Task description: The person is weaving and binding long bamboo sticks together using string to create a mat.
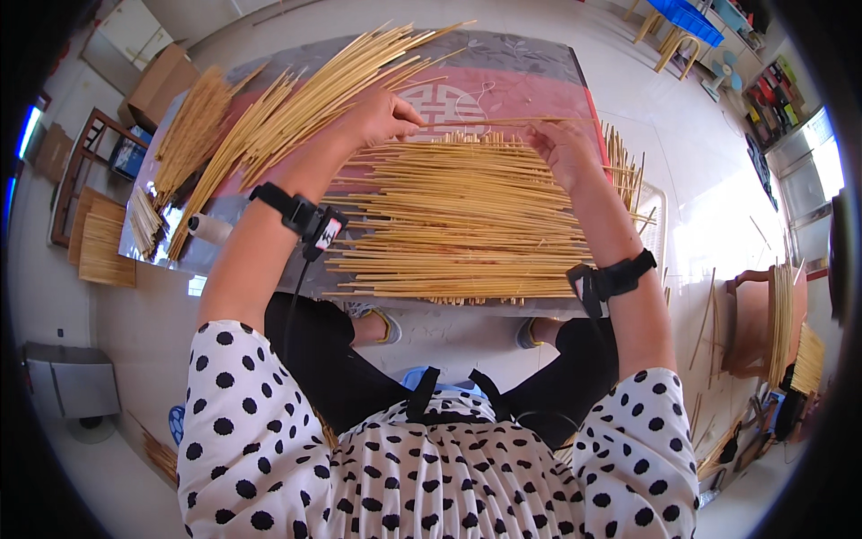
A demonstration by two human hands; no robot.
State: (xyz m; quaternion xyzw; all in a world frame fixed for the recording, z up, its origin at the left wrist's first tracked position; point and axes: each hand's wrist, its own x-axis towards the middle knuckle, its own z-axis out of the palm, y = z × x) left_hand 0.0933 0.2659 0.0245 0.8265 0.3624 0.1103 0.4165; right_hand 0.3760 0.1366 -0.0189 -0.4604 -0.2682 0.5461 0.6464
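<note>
Upper centre: my left hand (382,119) and right hand (564,151) pinch a slender brown stalk (485,121), apparently aligning it; placement calls for levelness.

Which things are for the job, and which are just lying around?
Probably for the job: thin stalk between left hand and right hand; side-by-side stalks; loose stalks; white spool.

Probably just lying around: cardboard box; fan; blue bin.

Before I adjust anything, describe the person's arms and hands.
The left hand and right hand are ungloved. Loose white sleeves with black dots leave the forearms bare. Each forearm wears a black strap with a small device; the left one carries a pale label with reddish marking, and a thin black cable hangs from it.
</note>
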